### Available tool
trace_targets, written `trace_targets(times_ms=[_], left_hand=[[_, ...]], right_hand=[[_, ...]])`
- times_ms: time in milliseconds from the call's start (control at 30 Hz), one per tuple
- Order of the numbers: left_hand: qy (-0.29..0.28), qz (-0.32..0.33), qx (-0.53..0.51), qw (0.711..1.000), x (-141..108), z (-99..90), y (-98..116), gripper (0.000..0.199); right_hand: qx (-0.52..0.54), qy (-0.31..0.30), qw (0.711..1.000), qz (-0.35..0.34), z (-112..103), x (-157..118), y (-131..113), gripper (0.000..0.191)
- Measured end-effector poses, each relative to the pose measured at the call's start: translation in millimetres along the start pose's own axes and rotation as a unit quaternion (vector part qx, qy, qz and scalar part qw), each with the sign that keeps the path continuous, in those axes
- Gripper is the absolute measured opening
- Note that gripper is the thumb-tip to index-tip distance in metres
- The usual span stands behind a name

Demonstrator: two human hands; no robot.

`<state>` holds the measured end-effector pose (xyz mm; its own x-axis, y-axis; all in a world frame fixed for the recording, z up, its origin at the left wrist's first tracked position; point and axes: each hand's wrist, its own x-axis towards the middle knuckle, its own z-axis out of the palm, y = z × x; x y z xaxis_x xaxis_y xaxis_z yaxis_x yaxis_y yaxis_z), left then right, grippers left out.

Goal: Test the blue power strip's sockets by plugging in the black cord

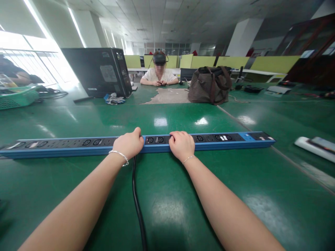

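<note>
A long blue power strip [157, 149] with black sockets lies crosswise in front of me on a green table [167, 116]. My left hand [128, 144] is closed around it left of its middle, thumb side up. Just to the right, my right hand [182, 145] grips the same strip, fingers curled over the top. Between the hands, two sockets show. From beneath the strip by my left hand, a black cable [136, 198] runs toward me. The undersides of both hands are hidden.
A black computer case [101, 73] stands at the back left beside gloves [114, 99] and a green basket [19, 97]. A brown bag [209, 85] is at the back. Across the table sits a person [159, 75]. At right lies a white object [315, 148].
</note>
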<state>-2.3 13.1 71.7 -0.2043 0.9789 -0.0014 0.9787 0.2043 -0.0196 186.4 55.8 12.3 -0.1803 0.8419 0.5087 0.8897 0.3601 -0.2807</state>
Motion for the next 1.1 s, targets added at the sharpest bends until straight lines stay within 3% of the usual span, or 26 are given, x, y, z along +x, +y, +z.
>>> trace_targets(times_ms=[333,1100], left_hand=[[0.011,-0.016,0.018,1.000,-4.6,1.6,9.9,0.039],[0.009,-0.036,-0.023,0.999,-6.9,-2.3,8.7,0.039]], right_hand=[[-0.010,0.014,1.000,0.001,5.1,0.5,2.1,0.030],[-0.025,0.010,1.000,-0.005,2.5,-0.9,-1.0,0.030]])
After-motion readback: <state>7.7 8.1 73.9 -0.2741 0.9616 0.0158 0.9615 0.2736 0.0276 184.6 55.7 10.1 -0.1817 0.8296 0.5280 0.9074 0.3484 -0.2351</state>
